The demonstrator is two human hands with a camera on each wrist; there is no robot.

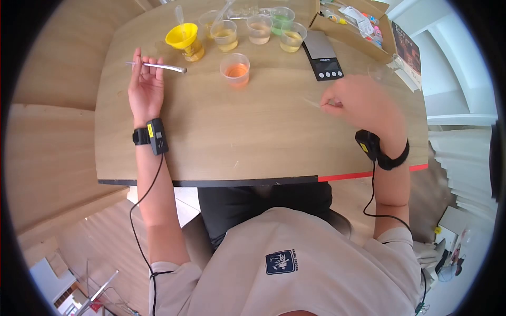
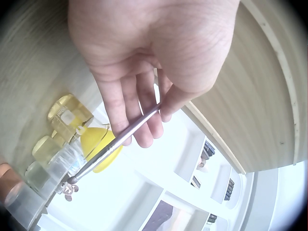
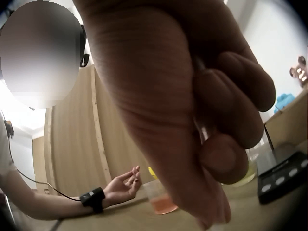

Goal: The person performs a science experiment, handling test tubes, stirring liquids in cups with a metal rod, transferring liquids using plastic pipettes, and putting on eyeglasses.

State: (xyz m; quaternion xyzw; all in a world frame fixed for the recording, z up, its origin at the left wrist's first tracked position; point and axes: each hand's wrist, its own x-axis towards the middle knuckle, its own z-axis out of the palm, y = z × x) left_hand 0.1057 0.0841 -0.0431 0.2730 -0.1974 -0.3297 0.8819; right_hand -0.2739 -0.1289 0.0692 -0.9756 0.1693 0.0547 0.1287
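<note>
My left hand [image 1: 146,92] is palm up at the table's left, pinching a thin silver rod [image 1: 167,67] between thumb and fingers. In the left wrist view the rod [image 2: 113,144] slants down to a dark, rounded tip. At the right, my right hand [image 1: 356,100] has its fingers curled round a thin clear item [image 1: 312,100], blurred and mostly hidden. The right wrist view shows a sliver of it between the curled fingers [image 3: 228,106]. A clear cup of orange-pink liquid [image 1: 235,71] stands between the hands, touched by neither.
Behind stand several cups of pale liquid [image 1: 224,37], a green one [image 1: 282,22] and a yellow funnel [image 1: 182,36] on a jar of amber liquid. A black scale [image 1: 327,68] lies near my right hand. At the back right are a cardboard box [image 1: 379,52] and a book [image 1: 406,50].
</note>
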